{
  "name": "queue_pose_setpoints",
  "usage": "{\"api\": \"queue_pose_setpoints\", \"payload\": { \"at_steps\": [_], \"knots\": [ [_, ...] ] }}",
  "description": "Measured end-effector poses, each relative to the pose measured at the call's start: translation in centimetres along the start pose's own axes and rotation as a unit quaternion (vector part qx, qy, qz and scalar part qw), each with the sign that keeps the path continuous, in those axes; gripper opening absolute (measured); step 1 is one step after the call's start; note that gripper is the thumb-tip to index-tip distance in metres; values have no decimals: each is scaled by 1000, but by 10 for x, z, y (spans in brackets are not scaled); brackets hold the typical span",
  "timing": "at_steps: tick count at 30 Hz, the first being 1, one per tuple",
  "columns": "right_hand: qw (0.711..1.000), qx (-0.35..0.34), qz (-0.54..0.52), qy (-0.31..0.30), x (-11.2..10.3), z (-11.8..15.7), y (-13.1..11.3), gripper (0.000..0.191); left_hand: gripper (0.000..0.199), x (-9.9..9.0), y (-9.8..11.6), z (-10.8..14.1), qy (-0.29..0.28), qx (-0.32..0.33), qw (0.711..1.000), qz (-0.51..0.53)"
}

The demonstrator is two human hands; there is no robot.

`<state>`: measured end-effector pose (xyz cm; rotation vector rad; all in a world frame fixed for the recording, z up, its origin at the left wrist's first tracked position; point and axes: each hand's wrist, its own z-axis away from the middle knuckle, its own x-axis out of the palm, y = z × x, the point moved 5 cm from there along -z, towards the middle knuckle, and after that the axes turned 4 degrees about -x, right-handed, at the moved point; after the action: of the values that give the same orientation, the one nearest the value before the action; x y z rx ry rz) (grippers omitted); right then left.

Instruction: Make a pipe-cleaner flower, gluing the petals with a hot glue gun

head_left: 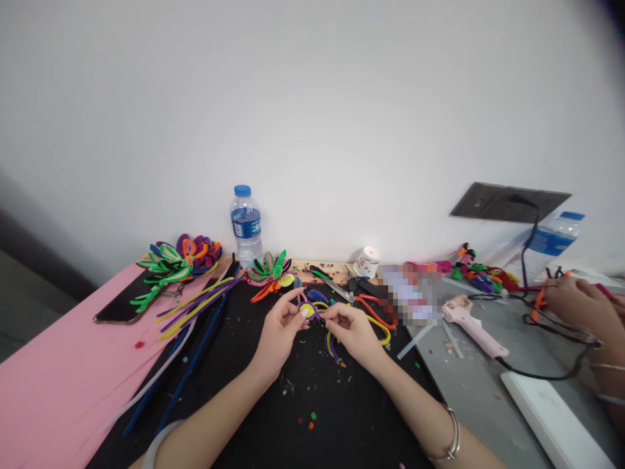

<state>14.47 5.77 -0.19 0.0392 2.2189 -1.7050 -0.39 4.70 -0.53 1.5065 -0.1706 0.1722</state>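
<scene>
My left hand [280,332] pinches a small loop of purple and yellow pipe cleaner [307,311] over the black mat [273,404]. Closed at its right side, my right hand [352,331] has its fingertips together on the purple edge of the same piece. Several more yellow and purple pipe cleaners [333,348] curl under and behind my right hand. Just beyond lie scissors with red handles [374,306]. A green, pink and orange pipe cleaner flower [271,273] rests behind my left hand.
A water bottle [247,225] stands against the wall, near a white paper roll [367,262]. Loose pipe cleaners [200,306] and a phone [120,303] lie left. On the right are a pink glue gun [476,329] with its cord, a white box [551,417] and another person's hand [573,303].
</scene>
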Motion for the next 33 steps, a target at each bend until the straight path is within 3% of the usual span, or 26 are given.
{"api": "queue_pose_setpoints", "payload": {
  "at_steps": [4,8,12,15,19,24,28,33],
  "knots": [
    [1000,4,3,-3,0,0,1,5,26,1,1,0,-2,-11,1000,-4],
    [1000,-3,5,-3,0,0,0,5,37,1,1,0,7,-9,1000,13],
    [1000,-2,12,-2,0,0,0,5,29,1,-1,0,4,-15,1000,3],
    [1000,-3,10,-4,0,1,0,5,40,0,-2,-1,7,-9,1000,5],
    [1000,-2,11,-5,0,1,1,5,32,1,-1,0,-4,-10,1000,2],
    [1000,-6,8,-2,0,0,0,5,51,0,0,0,7,-7,1000,23],
    [1000,1,9,-1,1,0,-1,5,32,1,-2,0,-7,-15,1000,1],
    [1000,-3,11,-1,0,0,-2,5,52,-1,-2,-1,5,-5,1000,26]
  ]
}}
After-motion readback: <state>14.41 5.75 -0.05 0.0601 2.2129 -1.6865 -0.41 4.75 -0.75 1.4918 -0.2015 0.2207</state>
